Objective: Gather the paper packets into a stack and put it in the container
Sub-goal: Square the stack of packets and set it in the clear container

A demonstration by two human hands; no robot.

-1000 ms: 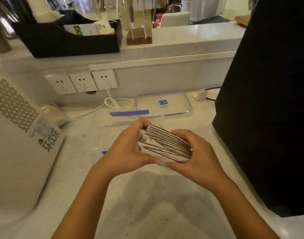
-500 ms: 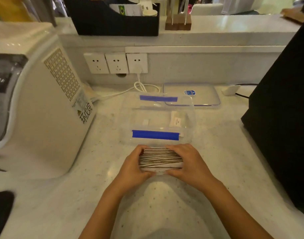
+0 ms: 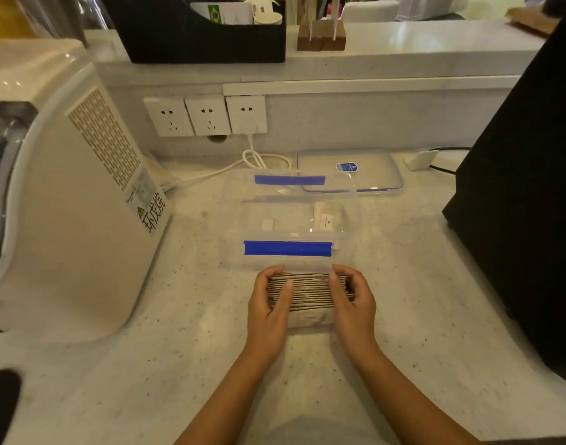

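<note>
A stack of paper packets (image 3: 310, 292) stands on edge on the counter, squared up, with a white label facing me. My left hand (image 3: 269, 311) clasps its left end and my right hand (image 3: 352, 305) clasps its right end. Just beyond the stack sits a clear plastic container (image 3: 352, 216) with blue clips, its top open. One packet (image 3: 326, 216) and a small white piece (image 3: 267, 224) lie inside it. The container's clear lid (image 3: 374, 168) lies flat behind it to the right.
A white appliance (image 3: 66, 200) stands at the left. A large black object (image 3: 529, 175) fills the right side. Wall sockets (image 3: 204, 115) and a white cable (image 3: 259, 159) sit behind the container. A black organiser (image 3: 195, 36) rests on the raised ledge.
The fanned packets have been squared into a tidy stack. The view has pulled back, and the container now shows in front of the hands, which hold the stack just short of its near wall.
</note>
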